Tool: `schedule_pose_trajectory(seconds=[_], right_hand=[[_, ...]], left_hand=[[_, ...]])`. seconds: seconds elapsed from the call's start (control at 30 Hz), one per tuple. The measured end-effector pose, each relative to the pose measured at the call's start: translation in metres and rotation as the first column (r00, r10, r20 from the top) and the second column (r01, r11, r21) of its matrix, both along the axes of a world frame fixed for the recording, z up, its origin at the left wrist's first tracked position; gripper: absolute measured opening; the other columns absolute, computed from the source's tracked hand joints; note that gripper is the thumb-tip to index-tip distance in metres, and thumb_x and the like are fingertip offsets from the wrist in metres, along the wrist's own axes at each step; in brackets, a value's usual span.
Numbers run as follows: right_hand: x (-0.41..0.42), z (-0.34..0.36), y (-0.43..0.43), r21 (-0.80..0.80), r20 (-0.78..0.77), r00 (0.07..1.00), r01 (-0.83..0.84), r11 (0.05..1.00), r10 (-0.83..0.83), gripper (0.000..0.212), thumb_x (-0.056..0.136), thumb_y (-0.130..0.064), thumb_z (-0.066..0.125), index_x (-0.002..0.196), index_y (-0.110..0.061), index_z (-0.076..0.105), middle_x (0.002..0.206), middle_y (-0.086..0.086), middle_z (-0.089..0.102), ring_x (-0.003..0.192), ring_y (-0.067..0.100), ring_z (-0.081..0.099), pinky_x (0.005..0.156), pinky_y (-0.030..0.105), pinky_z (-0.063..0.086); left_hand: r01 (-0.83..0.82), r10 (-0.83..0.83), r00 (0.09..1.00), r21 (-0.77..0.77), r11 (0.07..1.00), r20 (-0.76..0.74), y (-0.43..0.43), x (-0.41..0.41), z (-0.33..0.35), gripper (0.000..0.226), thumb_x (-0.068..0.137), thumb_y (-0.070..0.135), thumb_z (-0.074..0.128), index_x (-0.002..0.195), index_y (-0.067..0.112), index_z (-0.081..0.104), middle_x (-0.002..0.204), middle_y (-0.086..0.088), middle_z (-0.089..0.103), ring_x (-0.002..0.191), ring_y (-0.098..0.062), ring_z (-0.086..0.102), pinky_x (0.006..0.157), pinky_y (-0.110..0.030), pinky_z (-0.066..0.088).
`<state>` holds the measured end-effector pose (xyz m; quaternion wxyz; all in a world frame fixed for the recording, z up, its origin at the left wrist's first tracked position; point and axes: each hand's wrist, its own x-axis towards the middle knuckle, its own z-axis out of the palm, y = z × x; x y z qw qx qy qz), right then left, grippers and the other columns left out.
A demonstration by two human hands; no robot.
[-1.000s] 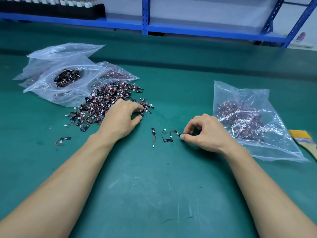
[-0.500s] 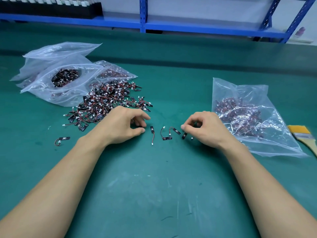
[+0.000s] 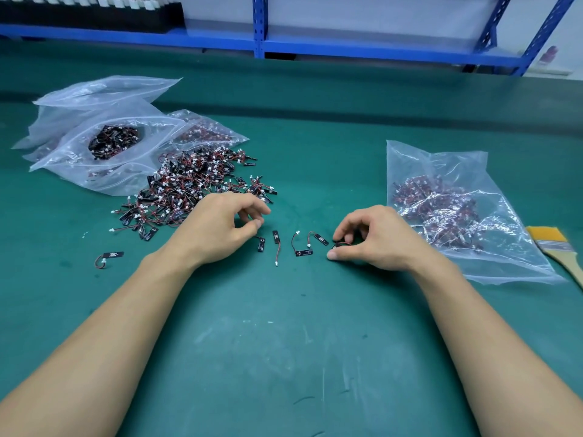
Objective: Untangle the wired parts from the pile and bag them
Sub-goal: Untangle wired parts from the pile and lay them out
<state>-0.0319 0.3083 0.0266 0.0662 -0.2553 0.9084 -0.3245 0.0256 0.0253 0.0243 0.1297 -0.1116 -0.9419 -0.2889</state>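
Away from the pile (image 3: 195,184) the left hand (image 3: 220,228) has come, and it sits at the pile's near right edge, fingers curled. Whether its grip holds anything I cannot tell. The right hand (image 3: 375,238), further right of the pile, pinches one wired part (image 3: 340,245). I judge such parts light, with soft wires that snag easily, so take the stiff black board. A freed part (image 3: 261,244), just right of the pile, lies lengthwise away from the person.

Print on the wired parts (image 3: 304,252) is illegible
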Motion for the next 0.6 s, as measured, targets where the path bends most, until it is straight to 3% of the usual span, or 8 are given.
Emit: schedule_pose_trajectory(seconds=[0.17, 0.3, 0.47, 0.6], right_hand=[[-0.003, 0.000, 0.003, -0.001, -0.002, 1.000, 0.006, 1.000, -0.006, 0.013, 0.073, -0.025, 0.089, 0.079, -0.024, 0.078, 0.065, -0.013, 0.068, 0.050, 0.000, 0.049, 0.052, 0.008, 0.036], [-0.004, 0.000, 0.004, 0.021, -0.064, 0.998, 0.010, 1.000, -0.009, 0.012, 0.080, -0.019, 0.083, 0.087, -0.027, 0.079, 0.059, -0.030, 0.060, 0.055, 0.002, 0.048, 0.056, 0.010, 0.037], [-0.007, -0.003, 0.002, 0.015, -0.111, 0.994, 0.007, 1.000, -0.005, 0.020, 0.084, -0.008, 0.077, 0.085, -0.028, 0.080, 0.071, -0.004, 0.061, 0.058, 0.009, 0.046, 0.061, 0.018, 0.037], [-0.006, -0.007, -0.001, -0.009, -0.148, 0.988, 0.028, 1.000, -0.029, 0.023, 0.083, -0.005, 0.075, 0.082, -0.027, 0.078, 0.078, 0.003, 0.066, 0.062, 0.010, 0.052, 0.064, 0.020, 0.042]], left_hand=[[-0.011, 0.011, 1.000, -0.013, 1.000, 0.006, -0.001, 0.000, 0.000, 0.018, 0.089, 0.014, 0.070, 0.103, 0.024, 0.073, 0.086, 0.018, 0.067, 0.084, -0.001, 0.060, 0.074, -0.011, 0.039], [0.065, -0.065, 0.995, -0.007, 0.998, -0.072, 0.004, 0.003, 0.004, 0.020, 0.086, 0.010, 0.071, 0.102, 0.023, 0.073, 0.092, 0.018, 0.068, 0.088, -0.010, 0.056, 0.079, -0.013, 0.038], [0.314, -0.316, 0.948, -0.051, 0.948, -0.038, 0.029, 0.011, 0.003, 0.017, 0.083, 0.018, 0.065, 0.094, 0.026, 0.076, 0.103, 0.012, 0.065, 0.100, -0.019, 0.052, 0.094, -0.029, 0.041], [0.331, -0.332, 0.943, -0.080, 0.940, 0.007, 0.032, 0.011, 0.001, 0.012, 0.085, 0.026, 0.067, 0.090, 0.030, 0.078, 0.112, 0.011, 0.060, 0.105, -0.020, 0.048, 0.099, -0.036, 0.039]])
